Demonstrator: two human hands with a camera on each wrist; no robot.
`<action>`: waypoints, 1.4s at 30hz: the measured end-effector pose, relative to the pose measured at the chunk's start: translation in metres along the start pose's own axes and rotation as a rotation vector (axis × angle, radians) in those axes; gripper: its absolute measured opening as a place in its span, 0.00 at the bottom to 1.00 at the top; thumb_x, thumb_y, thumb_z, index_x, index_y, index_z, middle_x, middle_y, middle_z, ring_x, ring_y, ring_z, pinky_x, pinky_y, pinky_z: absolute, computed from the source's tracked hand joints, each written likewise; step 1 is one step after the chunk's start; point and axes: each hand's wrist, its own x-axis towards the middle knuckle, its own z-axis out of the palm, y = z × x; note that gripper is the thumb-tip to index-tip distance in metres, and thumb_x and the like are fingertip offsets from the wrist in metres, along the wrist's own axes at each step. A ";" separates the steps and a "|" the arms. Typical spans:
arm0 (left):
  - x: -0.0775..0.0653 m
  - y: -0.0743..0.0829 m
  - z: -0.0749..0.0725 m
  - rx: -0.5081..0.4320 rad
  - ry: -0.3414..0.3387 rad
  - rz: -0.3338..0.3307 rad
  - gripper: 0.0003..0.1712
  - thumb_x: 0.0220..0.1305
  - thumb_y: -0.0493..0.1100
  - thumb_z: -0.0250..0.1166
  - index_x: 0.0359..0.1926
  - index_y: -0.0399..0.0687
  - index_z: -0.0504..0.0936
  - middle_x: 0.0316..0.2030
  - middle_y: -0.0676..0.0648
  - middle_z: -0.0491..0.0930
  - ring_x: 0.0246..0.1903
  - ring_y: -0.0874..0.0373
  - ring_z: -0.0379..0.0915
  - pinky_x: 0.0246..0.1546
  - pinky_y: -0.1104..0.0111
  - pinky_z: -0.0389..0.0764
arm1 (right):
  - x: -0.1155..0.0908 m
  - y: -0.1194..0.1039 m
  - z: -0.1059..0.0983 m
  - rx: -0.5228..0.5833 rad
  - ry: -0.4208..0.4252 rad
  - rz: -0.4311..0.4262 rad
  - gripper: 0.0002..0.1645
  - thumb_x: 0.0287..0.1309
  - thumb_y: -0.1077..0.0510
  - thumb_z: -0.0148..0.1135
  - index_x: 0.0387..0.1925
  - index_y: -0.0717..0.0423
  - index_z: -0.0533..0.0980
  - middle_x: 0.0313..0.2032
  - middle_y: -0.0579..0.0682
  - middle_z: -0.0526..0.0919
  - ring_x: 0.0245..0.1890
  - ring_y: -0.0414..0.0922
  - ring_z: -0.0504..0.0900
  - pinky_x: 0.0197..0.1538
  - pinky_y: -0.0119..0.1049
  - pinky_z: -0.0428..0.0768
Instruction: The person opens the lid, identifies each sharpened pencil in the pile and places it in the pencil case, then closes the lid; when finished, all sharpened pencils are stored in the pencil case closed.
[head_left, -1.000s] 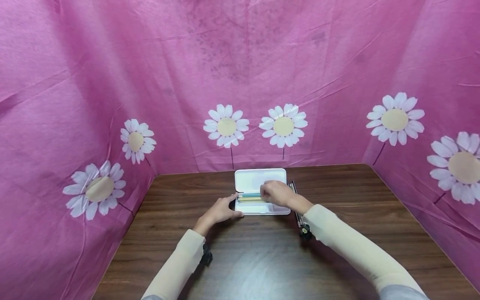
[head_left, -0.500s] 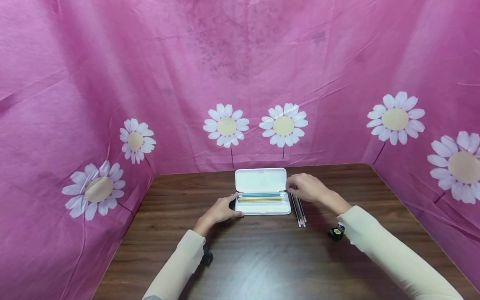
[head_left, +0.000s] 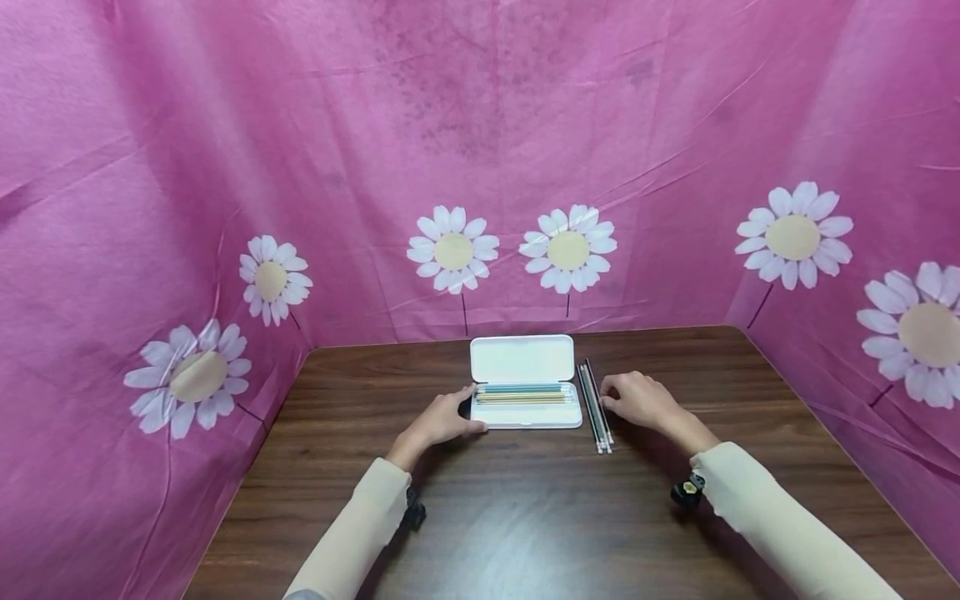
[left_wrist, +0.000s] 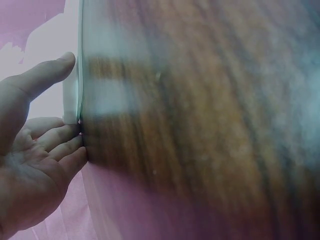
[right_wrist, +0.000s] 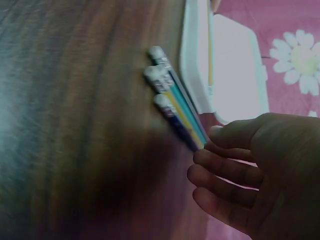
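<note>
A white pencil case [head_left: 526, 417] lies with its lid [head_left: 522, 359] raised back, and teal and yellow pencils [head_left: 522, 395] lie inside. My left hand [head_left: 438, 422] rests against its left end, thumb at the front corner and fingers along the side. Beside the case's right end is a loose bundle of several pencils [head_left: 594, 410], their eraser ends [right_wrist: 158, 72] toward me. My right hand [head_left: 643, 402] is just right of that bundle, its fingers loosely bent. In the right wrist view the thumb and fingertips [right_wrist: 199, 156] overlap the pencils' far part.
A dark wood-grain table [head_left: 510, 517] carries everything. Behind and at both sides hangs a pink cloth [head_left: 517, 125] printed with white daisies. Each wrist wears a small black camera [head_left: 687, 490].
My right hand has gone from over the open case to the right, past the bundle's far end, then down to its right side. The left hand and case have stayed put.
</note>
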 end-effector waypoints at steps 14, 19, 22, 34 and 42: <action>0.000 0.002 -0.001 0.008 0.003 -0.005 0.52 0.63 0.57 0.77 0.80 0.41 0.66 0.77 0.37 0.68 0.75 0.40 0.68 0.76 0.48 0.70 | 0.005 0.020 0.025 0.070 -0.002 0.125 0.10 0.60 0.54 0.68 0.25 0.48 0.77 0.26 0.49 0.83 0.28 0.51 0.82 0.33 0.53 0.80; 0.000 0.002 -0.001 -0.001 0.003 -0.007 0.52 0.63 0.56 0.77 0.80 0.41 0.66 0.77 0.36 0.68 0.75 0.40 0.68 0.76 0.48 0.70 | 0.018 0.060 0.056 0.062 -0.024 0.203 0.09 0.54 0.52 0.65 0.21 0.46 0.77 0.22 0.45 0.82 0.23 0.46 0.81 0.29 0.46 0.79; 0.000 0.002 0.000 0.002 -0.001 -0.006 0.52 0.63 0.56 0.77 0.81 0.41 0.66 0.77 0.37 0.68 0.75 0.40 0.68 0.76 0.48 0.70 | 0.021 0.070 0.062 0.084 -0.058 0.226 0.11 0.55 0.52 0.66 0.19 0.46 0.78 0.18 0.45 0.82 0.15 0.44 0.81 0.26 0.43 0.78; -0.001 0.003 -0.001 0.007 -0.004 -0.003 0.52 0.63 0.56 0.77 0.80 0.41 0.66 0.77 0.35 0.69 0.75 0.40 0.69 0.76 0.48 0.71 | 0.010 0.042 0.041 0.104 -0.074 0.301 0.12 0.56 0.50 0.66 0.21 0.49 0.78 0.18 0.47 0.81 0.14 0.44 0.79 0.27 0.42 0.77; -0.001 0.003 -0.002 0.005 0.003 -0.011 0.52 0.63 0.56 0.77 0.81 0.41 0.65 0.77 0.35 0.69 0.75 0.39 0.67 0.76 0.48 0.70 | 0.016 0.074 0.069 0.116 0.014 0.293 0.13 0.57 0.46 0.66 0.24 0.47 0.76 0.23 0.46 0.81 0.24 0.46 0.80 0.29 0.40 0.75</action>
